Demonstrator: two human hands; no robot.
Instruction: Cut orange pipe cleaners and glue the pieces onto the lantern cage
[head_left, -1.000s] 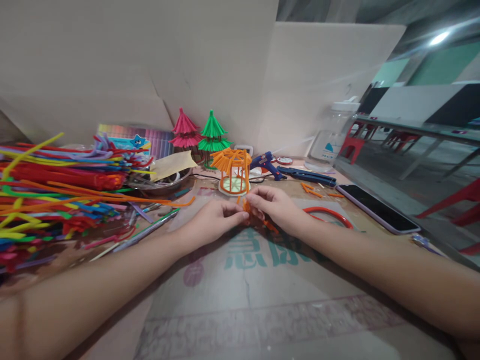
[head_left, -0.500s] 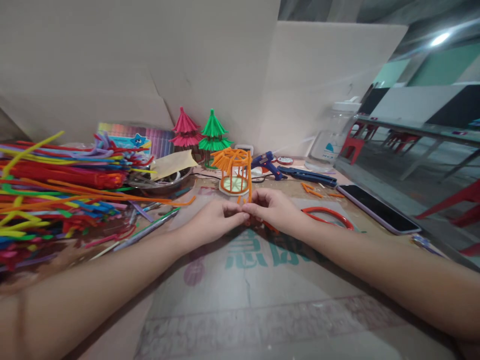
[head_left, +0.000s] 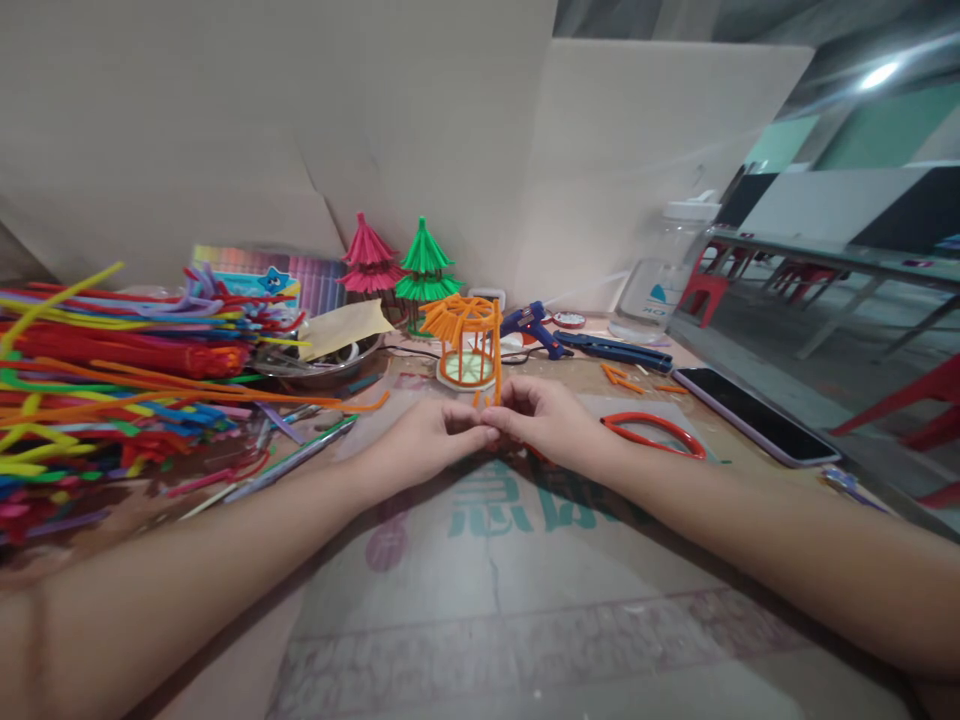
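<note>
My left hand [head_left: 427,440] and my right hand [head_left: 544,420] meet at the middle of the cardboard-covered table [head_left: 495,600]. Both pinch a thin orange pipe cleaner [head_left: 497,350] that stands upright from between their fingertips. Just behind them stands a small orange pipe-cleaner pavilion [head_left: 466,345] on a round white-and-green base. The fingers of both hands are closed round the orange piece.
A big heap of coloured pipe cleaners [head_left: 112,380] fills the left. Pink [head_left: 369,262] and green [head_left: 426,265] pavilions stand at the back by a metal bowl [head_left: 330,365]. A blue glue gun [head_left: 534,328], red-handled scissors [head_left: 652,432], a phone [head_left: 754,415] and a plastic jar [head_left: 664,270] lie right.
The orange pipe cleaner, bunched low between my fingers before, now stands upright from them. Both hands have stayed almost in place.
</note>
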